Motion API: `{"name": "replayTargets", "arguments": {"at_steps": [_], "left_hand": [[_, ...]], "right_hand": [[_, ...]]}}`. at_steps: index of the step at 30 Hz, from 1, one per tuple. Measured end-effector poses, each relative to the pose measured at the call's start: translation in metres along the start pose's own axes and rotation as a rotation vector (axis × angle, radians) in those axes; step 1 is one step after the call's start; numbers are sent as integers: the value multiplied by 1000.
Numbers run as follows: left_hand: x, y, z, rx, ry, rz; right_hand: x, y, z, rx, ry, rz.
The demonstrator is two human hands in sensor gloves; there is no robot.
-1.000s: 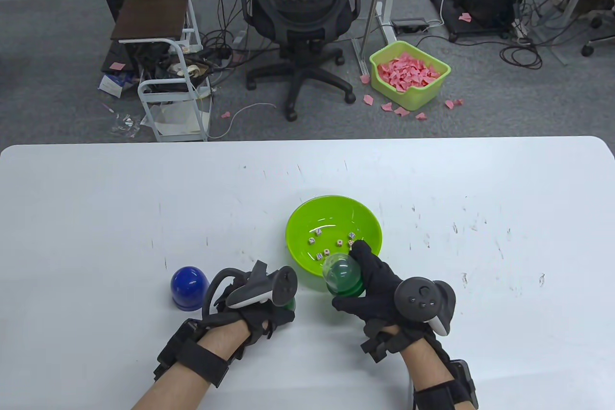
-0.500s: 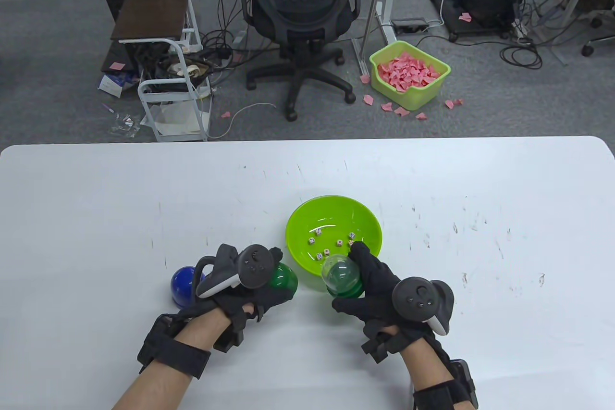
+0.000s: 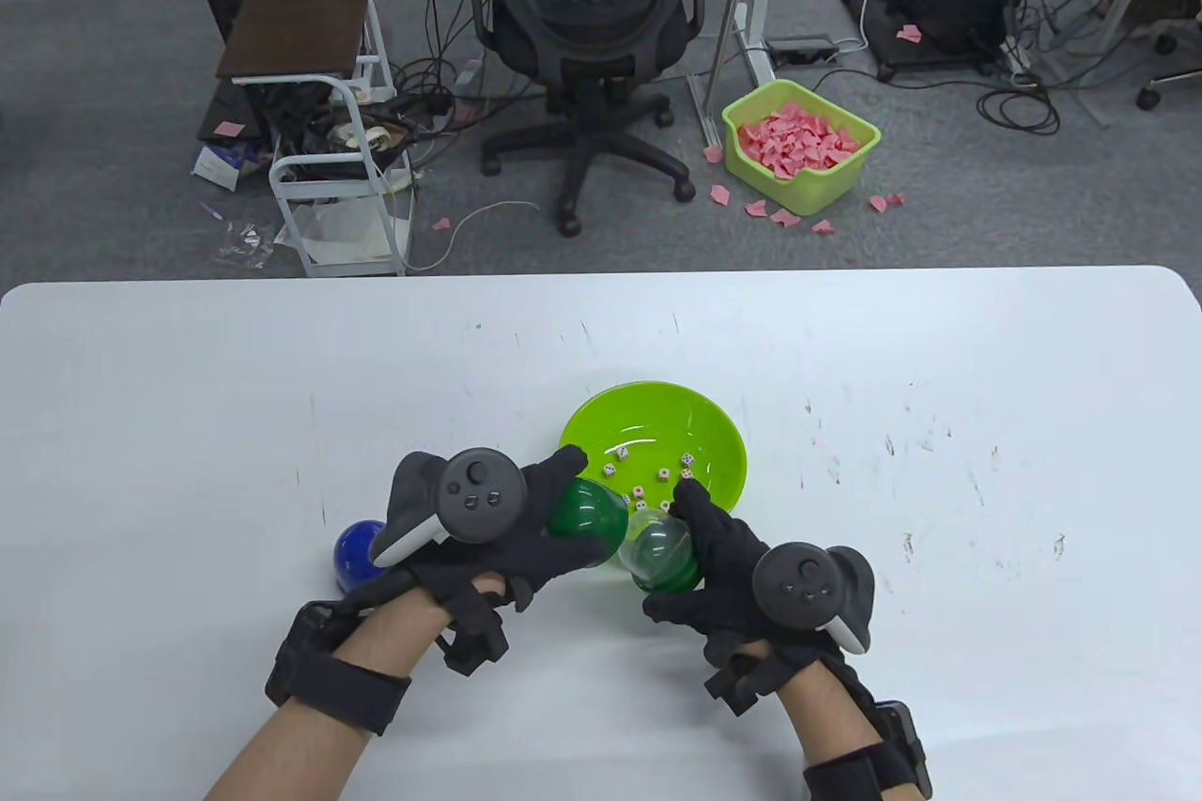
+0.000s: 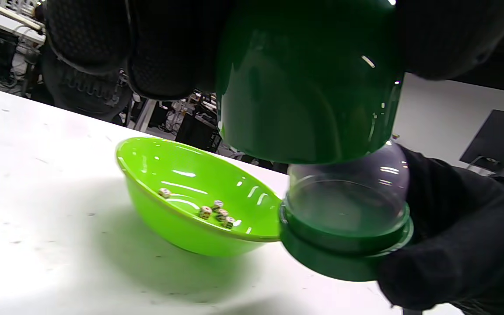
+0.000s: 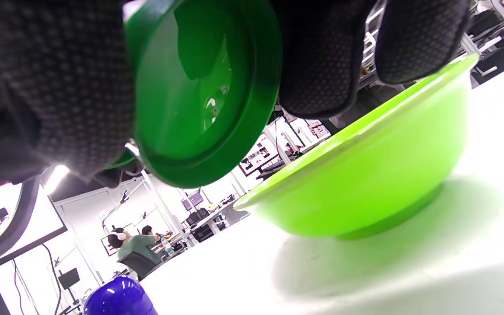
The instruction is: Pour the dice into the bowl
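The left hand (image 3: 526, 524) holds a green cover (image 3: 584, 512) in its fingers (image 4: 164, 48). The right hand (image 3: 728, 562) fingers (image 5: 322, 57) grip the clear cup (image 3: 662, 552) beside the bowl (image 3: 723, 439), where dice (image 3: 638, 491) lie.

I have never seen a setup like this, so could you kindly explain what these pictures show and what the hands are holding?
No robot here: a person wears black sensor gloves, with a tracker that looks like a game controller strapped to the back of each hand. One picture looks down at the white table; the other two come from cameras on the wrists, so they sit low and tilted.

On the table stands a lime green bowl with several small dice in it, and a blue dome-shaped cup sits at the left.

The left hand holds a dark green cover. The right hand grips a clear dome on a green base, at the bowl's near rim. That clear dome looks empty.
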State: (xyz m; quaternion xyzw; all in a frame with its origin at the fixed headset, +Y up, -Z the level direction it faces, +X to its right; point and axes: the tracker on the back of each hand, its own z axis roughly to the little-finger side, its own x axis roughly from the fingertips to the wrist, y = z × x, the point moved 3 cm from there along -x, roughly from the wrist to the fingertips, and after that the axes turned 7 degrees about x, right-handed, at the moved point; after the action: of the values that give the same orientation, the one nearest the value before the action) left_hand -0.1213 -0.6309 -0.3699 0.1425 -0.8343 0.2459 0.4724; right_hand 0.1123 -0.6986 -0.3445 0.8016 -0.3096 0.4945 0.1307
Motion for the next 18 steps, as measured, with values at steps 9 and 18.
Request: {"name": "replayTargets", "arguments": {"at_steps": [9,18], "left_hand": [[-17,-27,-21,-13,-29,68],[-24,-39,-30,-20,-28,105]], "right_hand": [[1,0,-6,-8,-19,15],[2,-6,-14,-24,-63,72]]}}
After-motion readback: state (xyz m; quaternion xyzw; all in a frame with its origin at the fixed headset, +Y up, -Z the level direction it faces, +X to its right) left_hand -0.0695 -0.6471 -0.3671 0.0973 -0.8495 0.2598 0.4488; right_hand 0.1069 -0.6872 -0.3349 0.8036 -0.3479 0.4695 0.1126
